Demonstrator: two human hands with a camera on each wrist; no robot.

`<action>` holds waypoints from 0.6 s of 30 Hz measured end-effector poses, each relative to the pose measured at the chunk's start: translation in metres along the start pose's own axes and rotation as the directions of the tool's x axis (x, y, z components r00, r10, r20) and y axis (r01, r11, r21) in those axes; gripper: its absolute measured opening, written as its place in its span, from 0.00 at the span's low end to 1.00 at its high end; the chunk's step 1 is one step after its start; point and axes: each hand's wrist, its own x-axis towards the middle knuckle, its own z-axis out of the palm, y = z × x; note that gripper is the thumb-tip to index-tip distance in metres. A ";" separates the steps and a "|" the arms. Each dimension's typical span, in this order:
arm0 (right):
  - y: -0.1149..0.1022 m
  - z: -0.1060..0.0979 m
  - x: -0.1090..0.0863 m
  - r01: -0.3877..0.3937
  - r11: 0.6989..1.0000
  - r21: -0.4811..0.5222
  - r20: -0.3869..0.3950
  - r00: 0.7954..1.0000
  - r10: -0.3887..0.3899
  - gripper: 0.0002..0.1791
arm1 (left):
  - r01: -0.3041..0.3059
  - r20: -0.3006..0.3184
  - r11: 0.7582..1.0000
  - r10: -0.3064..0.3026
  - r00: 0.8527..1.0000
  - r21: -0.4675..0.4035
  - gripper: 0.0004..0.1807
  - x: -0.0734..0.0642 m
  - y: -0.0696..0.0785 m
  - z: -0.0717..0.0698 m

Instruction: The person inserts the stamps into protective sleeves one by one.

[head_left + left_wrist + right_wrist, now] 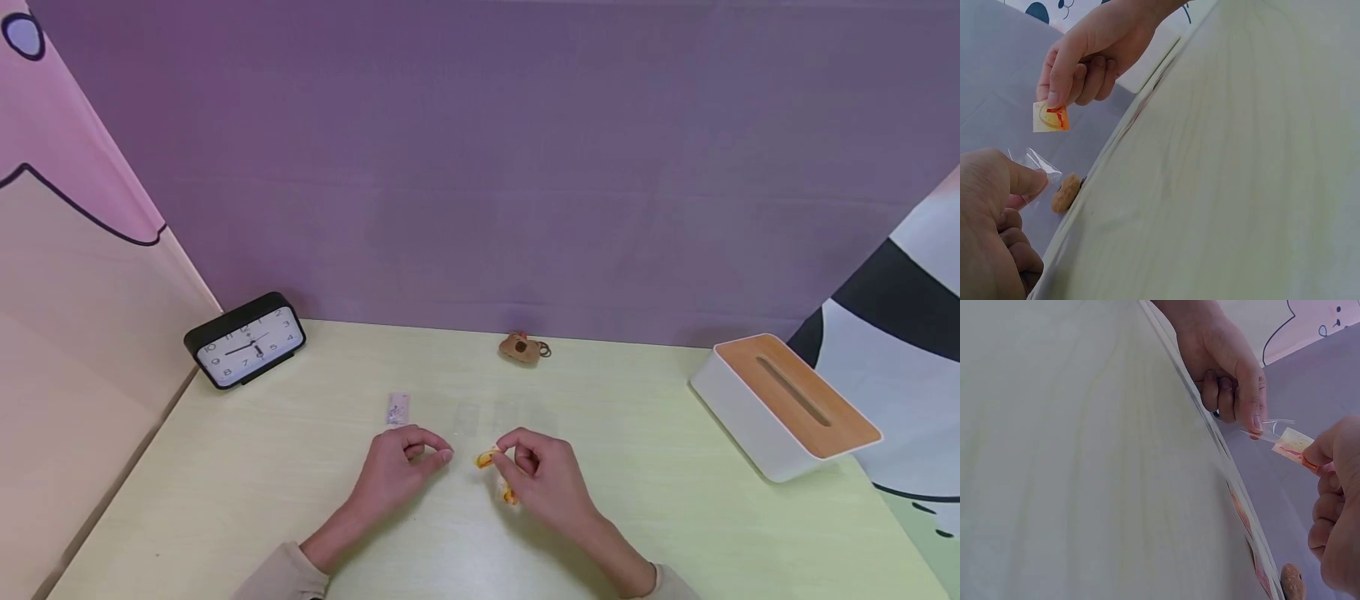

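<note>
My left hand [405, 467] pinches a small clear plastic sleeve [1049, 167] between thumb and forefinger, its mouth spread a little in the left wrist view. Facing it, my right hand [551, 479] holds a small yellow and orange printed card [1051, 119] by its edge. The card's free end points at the sleeve, and the two overlap slightly in the right wrist view. Another yellow-orange printed piece [510, 497] lies on the table just below the right hand. Beyond the hands lie a small pinkish-purple card [398, 408] and faint clear sleeves [467, 418].
At the back left stands a black-framed clock [251, 343]. A brown plush trinket with a ring [521, 349] lies near the table's back edge. To the right is a white tissue box [780, 408] with a wooden lid. A purple cloth [525, 167] hangs behind the table.
</note>
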 end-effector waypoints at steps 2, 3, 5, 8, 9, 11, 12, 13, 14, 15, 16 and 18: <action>0.000 0.000 0.000 0.008 1.000 0.010 -0.008 1.000 -0.008 0.09 | -0.012 0.003 1.000 0.012 1.000 -0.011 0.05 0.000 -0.001 0.001; 0.000 -0.001 0.001 0.012 1.000 0.017 -0.012 1.000 -0.012 0.08 | -0.017 0.003 1.000 0.017 1.000 -0.011 0.05 -0.001 -0.001 0.001; -0.001 -0.001 0.002 0.027 0.999 0.021 -0.022 0.999 -0.027 0.08 | -0.023 0.006 1.000 0.023 1.000 -0.021 0.04 -0.001 -0.002 0.002; -0.002 -0.002 0.004 0.054 0.998 0.032 -0.041 0.998 -0.053 0.09 | -0.028 0.014 0.999 0.029 0.999 -0.030 0.03 -0.001 -0.004 0.003; -0.002 -0.002 0.005 0.065 0.997 0.034 -0.049 0.997 -0.063 0.09 | -0.031 0.019 0.999 0.032 0.999 -0.033 0.03 -0.001 -0.004 0.003; -0.003 -0.003 0.007 0.085 0.995 0.043 -0.064 0.995 -0.082 0.09 | -0.033 0.027 0.999 0.034 0.999 -0.038 0.03 0.000 -0.005 0.004; -0.004 -0.003 0.008 0.091 0.995 0.046 -0.069 0.994 -0.088 0.09 | -0.032 0.030 0.999 0.033 0.999 -0.039 0.03 0.000 -0.005 0.004; -0.004 -0.003 0.010 0.097 0.994 0.048 -0.073 0.993 -0.093 0.09 | -0.033 0.032 0.999 0.034 0.999 -0.042 0.02 -0.001 -0.005 0.003; -0.004 -0.003 0.011 0.099 0.994 0.050 -0.076 0.993 -0.095 0.09 | -0.032 0.034 0.999 0.034 0.999 -0.043 0.02 -0.001 -0.005 0.003; -0.005 -0.003 0.012 0.100 0.994 0.051 -0.078 0.992 -0.095 0.09 | -0.032 0.036 0.999 0.033 0.999 -0.044 0.02 -0.001 -0.005 0.003; -0.005 -0.002 0.013 0.099 0.994 0.053 -0.080 0.992 -0.094 0.08 | -0.029 0.038 0.999 0.031 0.999 -0.045 0.02 -0.001 -0.006 0.003; -0.006 -0.002 0.015 0.100 0.994 0.053 -0.084 0.992 -0.095 0.08 | -0.028 0.041 0.999 0.030 0.999 -0.046 0.02 -0.001 -0.006 0.003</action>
